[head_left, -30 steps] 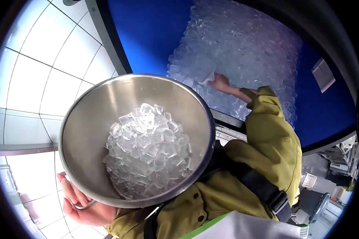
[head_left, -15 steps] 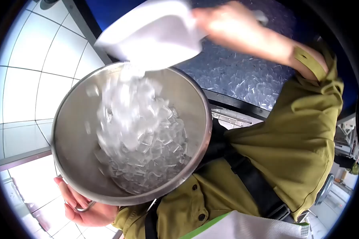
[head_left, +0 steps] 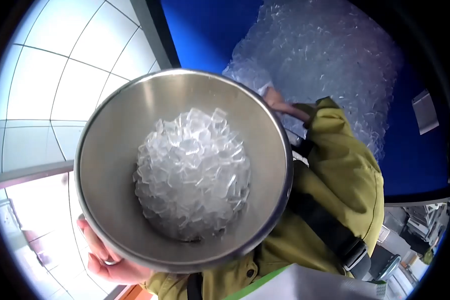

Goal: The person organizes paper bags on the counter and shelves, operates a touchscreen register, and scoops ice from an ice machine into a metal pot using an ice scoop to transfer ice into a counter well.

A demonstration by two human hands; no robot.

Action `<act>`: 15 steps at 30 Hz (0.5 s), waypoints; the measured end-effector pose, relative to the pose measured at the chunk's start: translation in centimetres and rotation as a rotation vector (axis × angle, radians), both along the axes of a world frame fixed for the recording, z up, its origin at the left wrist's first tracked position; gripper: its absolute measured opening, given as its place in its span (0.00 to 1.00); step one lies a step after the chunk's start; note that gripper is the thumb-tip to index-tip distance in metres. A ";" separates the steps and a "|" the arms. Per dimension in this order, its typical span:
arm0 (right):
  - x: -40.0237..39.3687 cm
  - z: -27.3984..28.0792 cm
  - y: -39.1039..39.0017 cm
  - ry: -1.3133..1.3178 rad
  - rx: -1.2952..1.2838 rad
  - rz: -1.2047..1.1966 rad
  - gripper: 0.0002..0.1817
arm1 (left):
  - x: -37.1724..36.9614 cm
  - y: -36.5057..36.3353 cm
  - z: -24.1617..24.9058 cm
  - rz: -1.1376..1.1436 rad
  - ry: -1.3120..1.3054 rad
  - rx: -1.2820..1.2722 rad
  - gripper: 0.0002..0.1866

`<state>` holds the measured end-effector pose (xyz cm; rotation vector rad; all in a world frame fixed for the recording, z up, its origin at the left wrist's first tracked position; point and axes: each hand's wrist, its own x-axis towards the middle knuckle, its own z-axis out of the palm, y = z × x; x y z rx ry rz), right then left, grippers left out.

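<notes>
A round steel bucket (head_left: 110, 200) fills the middle of the view, with a heap of clear ice cubes (head_left: 195, 170) inside. My left hand (head_left: 112, 260) grips it at the lower left, fingers wrapped round its side handle. Beyond the bucket's right rim, my right hand (head_left: 275, 99) reaches down at the ice (head_left: 330, 65) in a blue-walled bin. The bucket rim hides part of this hand. A pale bit of something white shows at its fingers, too small to name for certain.
The blue bin wall (head_left: 200, 30) rises behind the bucket, with a dark frame edge (head_left: 160, 35) at its left. White tiles (head_left: 50, 65) cover the left side. A pale label (head_left: 425, 112) is on the blue surface at right. Shelved items (head_left: 425, 225) stand at lower right.
My right hand has moved from above the bucket, where it was tipping ice from a white scoop, down into the bin. The falling ice has settled, and the bucket appears slightly further right.
</notes>
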<state>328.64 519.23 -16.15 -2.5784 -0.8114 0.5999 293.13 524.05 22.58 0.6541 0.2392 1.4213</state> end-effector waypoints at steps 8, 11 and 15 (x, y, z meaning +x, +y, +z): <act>2.6 10.8 -3.4 -0.243 0.333 0.115 0.17 | -1.9 -0.3 -0.4 -0.027 0.089 -0.038 0.19; 1.8 22.0 -4.2 -0.272 0.324 0.299 0.17 | -2.3 -0.4 -0.7 -0.101 0.035 0.010 0.19; -3.3 33.1 -4.7 -0.904 0.349 0.817 0.08 | -2.1 -0.6 -0.8 -0.133 -0.051 0.037 0.20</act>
